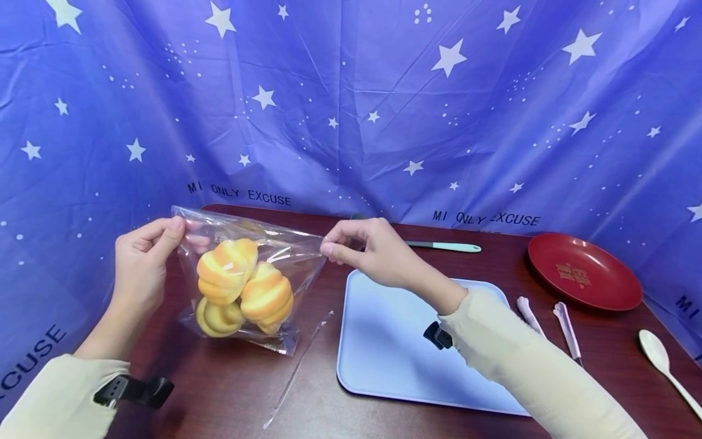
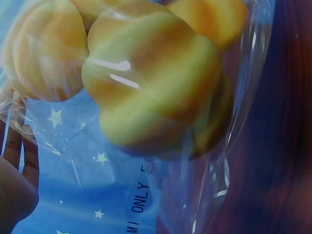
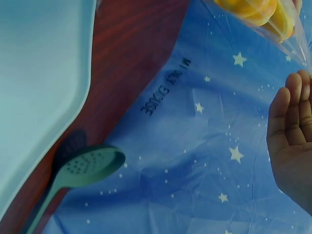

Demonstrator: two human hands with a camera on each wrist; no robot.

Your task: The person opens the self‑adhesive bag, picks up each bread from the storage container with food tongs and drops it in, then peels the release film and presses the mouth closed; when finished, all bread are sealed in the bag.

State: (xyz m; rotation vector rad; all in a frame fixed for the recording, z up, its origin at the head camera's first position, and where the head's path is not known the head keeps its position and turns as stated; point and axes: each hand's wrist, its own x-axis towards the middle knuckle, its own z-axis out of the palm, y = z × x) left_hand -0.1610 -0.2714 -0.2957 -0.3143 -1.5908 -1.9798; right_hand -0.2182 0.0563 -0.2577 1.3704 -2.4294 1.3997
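Note:
A clear plastic bag (image 1: 307,262) is stretched between both hands, its top edge held wide. Inside sit several golden bread rolls (image 1: 267,294), seen close up in the left wrist view as twisted rolls (image 2: 151,78). My left hand (image 1: 145,256) pinches the bag's upper left corner between thumb and fingers. At the upper right corner, the thumb and fingertips of my right hand (image 1: 373,250) pinch the film. In the right wrist view the right hand (image 3: 295,131) shows at the edge, beside a corner of the bag.
A light blue tray (image 1: 395,341) lies right of the bag, with a thin clear strip (image 1: 298,369) between them. Behind it is a green slotted spoon (image 3: 92,165). Further right are a red plate (image 1: 584,271), two pale-handled utensils (image 1: 567,329) and a white spoon (image 1: 655,353). A starry curtain (image 1: 351,110) hangs behind.

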